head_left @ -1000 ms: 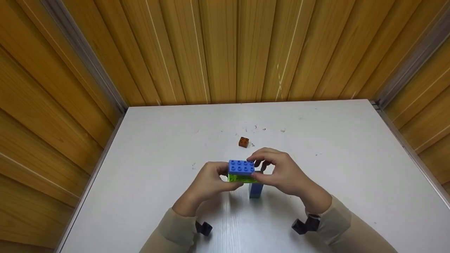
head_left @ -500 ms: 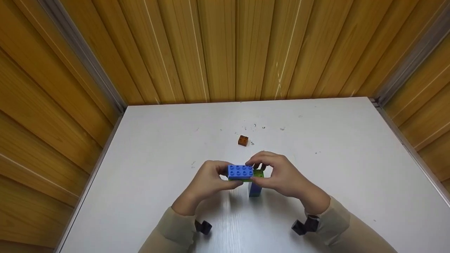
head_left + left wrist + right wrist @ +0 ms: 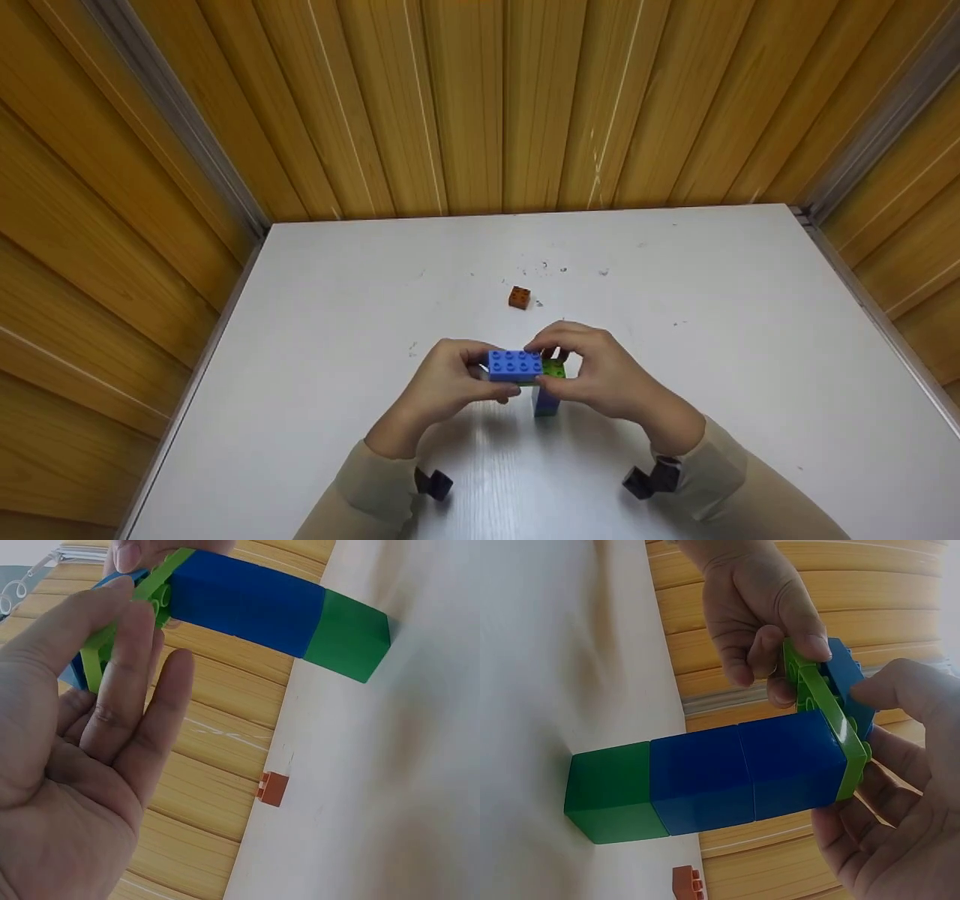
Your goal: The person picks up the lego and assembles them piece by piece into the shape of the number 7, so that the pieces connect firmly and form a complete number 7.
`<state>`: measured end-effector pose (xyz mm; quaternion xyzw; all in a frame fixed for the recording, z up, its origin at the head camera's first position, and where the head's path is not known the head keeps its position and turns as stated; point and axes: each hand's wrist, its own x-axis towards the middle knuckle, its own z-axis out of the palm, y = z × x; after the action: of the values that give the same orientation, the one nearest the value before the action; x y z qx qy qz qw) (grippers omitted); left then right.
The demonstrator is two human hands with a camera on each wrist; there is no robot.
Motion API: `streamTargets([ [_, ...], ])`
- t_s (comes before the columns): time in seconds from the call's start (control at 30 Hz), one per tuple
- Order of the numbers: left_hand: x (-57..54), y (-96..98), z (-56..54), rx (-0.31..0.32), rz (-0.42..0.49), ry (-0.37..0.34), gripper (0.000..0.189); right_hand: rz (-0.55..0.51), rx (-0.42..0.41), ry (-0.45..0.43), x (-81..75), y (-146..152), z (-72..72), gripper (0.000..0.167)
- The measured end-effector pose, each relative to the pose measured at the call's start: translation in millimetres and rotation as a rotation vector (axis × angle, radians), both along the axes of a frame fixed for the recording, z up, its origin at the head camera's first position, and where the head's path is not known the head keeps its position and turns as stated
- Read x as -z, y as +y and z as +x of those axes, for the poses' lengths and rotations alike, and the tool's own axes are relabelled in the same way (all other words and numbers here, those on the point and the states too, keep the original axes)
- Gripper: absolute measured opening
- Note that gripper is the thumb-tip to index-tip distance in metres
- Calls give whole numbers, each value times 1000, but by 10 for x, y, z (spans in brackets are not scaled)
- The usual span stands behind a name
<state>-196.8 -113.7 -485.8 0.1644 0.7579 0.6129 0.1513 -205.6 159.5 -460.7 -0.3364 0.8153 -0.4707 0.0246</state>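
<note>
A narrow tower stands upright on the table, with a dark green block (image 3: 615, 795) at its foot and two dark blue blocks (image 3: 742, 776) above. Across its top lies a thin lime-green brick (image 3: 832, 720), its left end overhanging. Over that overhang sits a studded blue brick (image 3: 514, 366), tilted a little against the lime brick in the right wrist view, a narrow gap between them. My right hand (image 3: 600, 371) pinches the blue brick's right end between thumb and fingers. My left hand (image 3: 450, 382) holds the lime brick's overhanging end, thumb near the blue brick.
A small orange-brown brick (image 3: 519, 298) lies on the white table (image 3: 360, 292) beyond the hands. Dark specks are scattered around it. Wood-patterned panels (image 3: 465, 112) stand behind the table and at both sides.
The blue brick has come down closer onto the lime-green brick, and studs at the lime brick's right end now show. Both hands stay around the tower's top; the left fingers shift slightly.
</note>
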Motion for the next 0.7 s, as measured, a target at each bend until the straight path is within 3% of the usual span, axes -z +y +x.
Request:
streamTargets([
  [0.3, -46, 26, 18, -78, -62, -55, 43, 29, 23, 0, -5, 0, 18, 37],
  [0.5, -58, 20, 20, -45, -20, -96, 45, 32, 23, 19, -7, 7, 20, 38],
  [0.7, -51, 18, 21, -19, -1, -70, 44, 26, 18, 18, -22, 0, 26, 39],
])
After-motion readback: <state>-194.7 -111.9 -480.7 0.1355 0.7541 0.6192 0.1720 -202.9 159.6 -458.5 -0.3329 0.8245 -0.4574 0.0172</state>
